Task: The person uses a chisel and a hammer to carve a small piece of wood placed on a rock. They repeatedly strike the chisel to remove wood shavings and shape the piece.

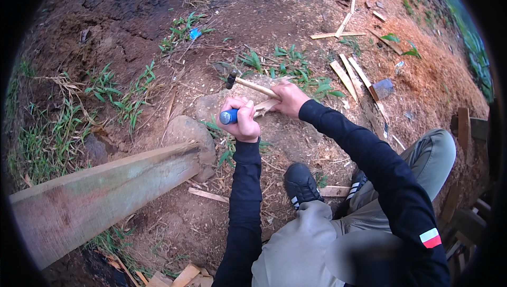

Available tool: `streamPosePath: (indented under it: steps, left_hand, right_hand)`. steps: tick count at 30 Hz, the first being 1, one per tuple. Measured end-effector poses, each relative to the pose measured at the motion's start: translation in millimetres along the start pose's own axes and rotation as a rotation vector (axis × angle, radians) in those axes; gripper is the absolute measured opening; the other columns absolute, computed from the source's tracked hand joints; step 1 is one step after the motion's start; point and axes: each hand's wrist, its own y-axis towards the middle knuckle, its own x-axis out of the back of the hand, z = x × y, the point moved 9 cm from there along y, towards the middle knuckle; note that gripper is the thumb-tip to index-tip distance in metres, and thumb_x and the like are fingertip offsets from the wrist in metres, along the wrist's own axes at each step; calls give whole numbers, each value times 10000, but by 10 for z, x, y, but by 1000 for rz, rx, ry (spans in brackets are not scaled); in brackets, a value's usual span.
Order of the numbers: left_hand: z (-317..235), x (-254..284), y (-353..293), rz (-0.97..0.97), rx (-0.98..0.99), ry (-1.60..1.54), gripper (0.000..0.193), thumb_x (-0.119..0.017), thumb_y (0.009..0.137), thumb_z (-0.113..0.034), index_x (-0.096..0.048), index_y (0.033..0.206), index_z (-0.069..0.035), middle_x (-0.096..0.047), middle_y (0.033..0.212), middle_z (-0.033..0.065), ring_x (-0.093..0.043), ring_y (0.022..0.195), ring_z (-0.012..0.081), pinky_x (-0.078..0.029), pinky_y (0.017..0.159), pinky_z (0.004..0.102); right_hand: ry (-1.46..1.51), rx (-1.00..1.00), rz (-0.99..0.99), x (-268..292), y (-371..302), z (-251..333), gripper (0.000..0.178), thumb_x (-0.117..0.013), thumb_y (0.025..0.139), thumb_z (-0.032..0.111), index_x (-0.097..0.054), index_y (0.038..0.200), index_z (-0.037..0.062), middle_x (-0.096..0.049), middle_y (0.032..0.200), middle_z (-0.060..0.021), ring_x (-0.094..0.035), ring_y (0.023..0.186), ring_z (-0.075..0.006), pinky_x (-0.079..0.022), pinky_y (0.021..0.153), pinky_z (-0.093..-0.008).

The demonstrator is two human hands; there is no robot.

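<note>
My left hand point(241, 120) is closed round a blue-handled chisel point(229, 117). The butt of its handle faces up, and its blade is hidden behind my fingers. Just to the right, my right hand point(289, 99) is closed on the wooden handle of a hammer point(257, 87), whose dark head points left beyond my left hand. A pale piece of wood point(266, 107) lies between my two hands, its right end against the fingers of my right hand. Below them is a flat stone point(211, 106) set in the ground.
A thick timber beam point(111, 192) runs in from the left, its end against a rounded rock point(186, 128). Wood strips point(346, 78) lie on sawdust at the right. Offcuts point(185, 275) are at the lower edge. My shoe point(302, 182) stands below my hands.
</note>
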Motion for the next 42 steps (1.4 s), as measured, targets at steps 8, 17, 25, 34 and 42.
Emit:
streamPosePath:
  steps: [8, 17, 25, 34, 42]
  left_hand:
    - [59, -12, -5, 7, -6, 98, 180, -500, 723, 57, -372, 645, -43, -370, 553, 16, -315, 428, 61, -236, 387, 231]
    - [135, 42, -30, -43, -78, 149, 175, -527, 722, 43, -399, 649, -52, -423, 589, 23, -351, 422, 70, -270, 391, 234]
    - [77, -25, -102, -165, -170, 212, 153, -547, 719, 0, -427, 634, -41, -425, 570, 28, -388, 435, 93, -291, 406, 240]
    - [27, 81, 2, -123, -76, 18, 188, -484, 756, 37, -366, 653, -66, -338, 523, 2, -296, 370, 75, -251, 352, 230]
    - [-35, 14, -52, -63, -116, 64, 191, -462, 755, 48, -352, 651, -67, -321, 517, 0, -280, 371, 76, -247, 351, 226]
  right_hand:
    - [-24, 19, 9, 19, -6, 43, 235, -754, 684, 103, -559, 797, 33, -609, 787, -142, -567, 891, -357, -489, 784, -457]
    - [-120, 40, 2, 139, -3, 47, 286, -777, 697, 181, -536, 766, 42, -592, 764, -125, -560, 863, -337, -478, 771, -433]
    - [-120, 69, 57, 496, -28, 63, 339, -829, 677, 227, -549, 761, 55, -583, 777, -101, -554, 854, -304, -462, 800, -437]
    - [59, -47, -75, 105, -61, -85, 220, -759, 686, 74, -608, 839, 26, -646, 759, -181, -654, 766, -392, -523, 689, -457]
    - [28, -14, -42, 50, -57, -86, 258, -766, 636, 27, -578, 813, 19, -643, 766, -184, -651, 789, -396, -514, 681, -463]
